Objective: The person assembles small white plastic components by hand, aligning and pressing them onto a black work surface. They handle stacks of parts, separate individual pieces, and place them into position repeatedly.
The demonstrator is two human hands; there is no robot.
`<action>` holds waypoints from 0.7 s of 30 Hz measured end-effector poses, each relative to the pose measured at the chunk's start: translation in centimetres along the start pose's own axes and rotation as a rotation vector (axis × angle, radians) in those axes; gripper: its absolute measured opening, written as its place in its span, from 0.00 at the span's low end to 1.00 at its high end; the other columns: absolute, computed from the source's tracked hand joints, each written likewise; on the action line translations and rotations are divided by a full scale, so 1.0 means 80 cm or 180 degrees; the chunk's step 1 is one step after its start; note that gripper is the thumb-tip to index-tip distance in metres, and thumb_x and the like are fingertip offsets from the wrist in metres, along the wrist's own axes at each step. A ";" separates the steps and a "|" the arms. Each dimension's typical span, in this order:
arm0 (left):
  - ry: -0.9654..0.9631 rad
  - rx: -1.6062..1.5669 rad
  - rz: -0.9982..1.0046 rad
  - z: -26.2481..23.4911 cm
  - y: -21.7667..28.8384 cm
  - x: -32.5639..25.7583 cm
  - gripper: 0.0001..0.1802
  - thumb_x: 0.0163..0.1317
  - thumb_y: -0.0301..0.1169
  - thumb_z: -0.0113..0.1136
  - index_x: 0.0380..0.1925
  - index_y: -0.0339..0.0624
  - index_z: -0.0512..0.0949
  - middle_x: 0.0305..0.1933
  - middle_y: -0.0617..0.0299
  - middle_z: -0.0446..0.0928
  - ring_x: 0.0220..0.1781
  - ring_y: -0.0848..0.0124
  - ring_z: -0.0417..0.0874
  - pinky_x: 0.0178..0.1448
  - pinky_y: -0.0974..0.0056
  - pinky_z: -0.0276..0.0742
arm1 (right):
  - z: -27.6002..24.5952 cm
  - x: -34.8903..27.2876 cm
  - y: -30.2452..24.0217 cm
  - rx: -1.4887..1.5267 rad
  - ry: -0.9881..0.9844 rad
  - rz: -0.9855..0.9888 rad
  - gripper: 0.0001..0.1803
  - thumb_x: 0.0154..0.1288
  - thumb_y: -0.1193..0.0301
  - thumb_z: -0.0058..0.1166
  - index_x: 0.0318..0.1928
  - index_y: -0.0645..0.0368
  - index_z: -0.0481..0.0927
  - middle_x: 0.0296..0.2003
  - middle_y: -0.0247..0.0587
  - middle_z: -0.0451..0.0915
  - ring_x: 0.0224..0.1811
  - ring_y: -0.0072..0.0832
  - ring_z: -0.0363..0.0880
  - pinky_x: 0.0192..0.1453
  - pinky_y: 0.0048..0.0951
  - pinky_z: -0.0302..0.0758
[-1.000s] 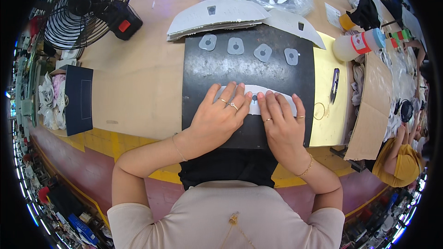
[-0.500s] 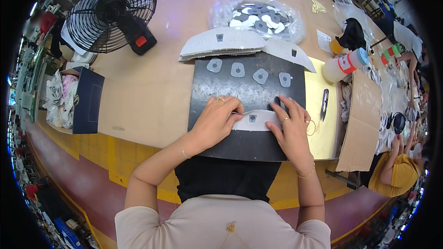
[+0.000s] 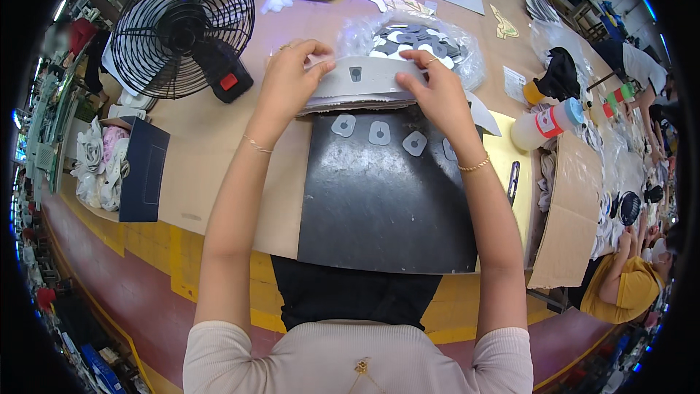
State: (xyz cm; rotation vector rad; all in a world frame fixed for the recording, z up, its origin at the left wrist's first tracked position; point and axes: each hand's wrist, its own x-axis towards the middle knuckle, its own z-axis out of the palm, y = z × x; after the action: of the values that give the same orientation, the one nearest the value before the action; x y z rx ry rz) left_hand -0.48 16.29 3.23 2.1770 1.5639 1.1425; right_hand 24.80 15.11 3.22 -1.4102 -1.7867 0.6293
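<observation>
A curved light-grey piece (image 3: 372, 76) with a small dark patch lies over the stack of similar pieces (image 3: 357, 104) at the far edge of the black board (image 3: 386, 204). My left hand (image 3: 290, 84) grips its left end, thumb and fingertips at the edge. At the right end, my right hand (image 3: 441, 95) holds it between thumb and index finger. On the board below the stack sit several rounded grey pads, among them one pad (image 3: 379, 133) near the middle; my right wrist partly covers the rightmost.
A black fan (image 3: 182, 29) stands at left, near a dark box (image 3: 142, 168) of scraps. Behind the stack lies a plastic bag (image 3: 467, 51) of grey and white pads. At right are a bottle (image 3: 536, 130), a pen (image 3: 514, 182) on yellow sheet and a cardboard flap (image 3: 565, 219).
Both hands have moved forward from the board's near half to the stack, carrying the curved grey piece with them. The near part of the board is now uncovered.
</observation>
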 end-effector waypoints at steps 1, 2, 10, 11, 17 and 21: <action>0.0217 0.0518 0.0259 0.005 -0.008 0.002 0.12 0.62 0.31 0.68 0.44 0.40 0.85 0.45 0.56 0.83 0.53 0.58 0.81 0.57 0.57 0.74 | 0.007 0.003 0.013 -0.0579 0.0273 -0.0392 0.18 0.68 0.68 0.63 0.57 0.57 0.82 0.46 0.44 0.83 0.48 0.37 0.84 0.54 0.36 0.76; 0.0247 0.0602 0.0404 0.009 -0.004 -0.005 0.13 0.61 0.32 0.69 0.44 0.41 0.85 0.48 0.55 0.81 0.56 0.54 0.79 0.57 0.53 0.73 | 0.007 0.005 0.026 -0.1190 0.0569 -0.0761 0.19 0.67 0.67 0.64 0.57 0.56 0.83 0.50 0.45 0.82 0.53 0.39 0.82 0.58 0.38 0.75; -0.0944 0.0158 0.1073 0.050 0.040 -0.096 0.18 0.60 0.30 0.70 0.50 0.38 0.83 0.56 0.52 0.79 0.60 0.54 0.78 0.65 0.53 0.73 | -0.085 -0.020 0.122 -0.1638 0.0439 -0.0220 0.17 0.72 0.69 0.57 0.58 0.58 0.82 0.53 0.49 0.81 0.57 0.47 0.79 0.63 0.40 0.74; -0.0912 0.0233 0.1221 0.056 0.043 -0.095 0.19 0.60 0.30 0.70 0.51 0.38 0.83 0.57 0.52 0.79 0.61 0.54 0.77 0.66 0.52 0.73 | -0.092 -0.021 0.130 -0.1625 0.0353 -0.0156 0.18 0.72 0.69 0.57 0.59 0.58 0.81 0.54 0.49 0.81 0.57 0.47 0.79 0.63 0.40 0.74; -0.1647 0.0759 0.1442 0.058 0.052 -0.092 0.17 0.64 0.27 0.63 0.52 0.34 0.81 0.55 0.51 0.79 0.58 0.54 0.79 0.63 0.53 0.73 | -0.107 -0.024 0.143 -0.1525 -0.0067 0.0205 0.22 0.71 0.69 0.57 0.64 0.58 0.79 0.56 0.50 0.81 0.58 0.47 0.80 0.64 0.41 0.74; -0.1971 0.0841 0.1102 0.036 0.078 -0.104 0.16 0.66 0.28 0.62 0.51 0.32 0.81 0.48 0.50 0.79 0.50 0.54 0.80 0.58 0.53 0.74 | -0.100 -0.032 0.137 -0.1626 -0.0083 0.0275 0.25 0.67 0.67 0.61 0.64 0.57 0.79 0.53 0.48 0.82 0.58 0.48 0.80 0.63 0.46 0.74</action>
State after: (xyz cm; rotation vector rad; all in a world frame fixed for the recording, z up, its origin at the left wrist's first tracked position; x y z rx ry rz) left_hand 4.85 7.17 1.14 2.6885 1.1375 0.2595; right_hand 37.89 15.01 -1.11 -1.8268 -2.0035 0.2363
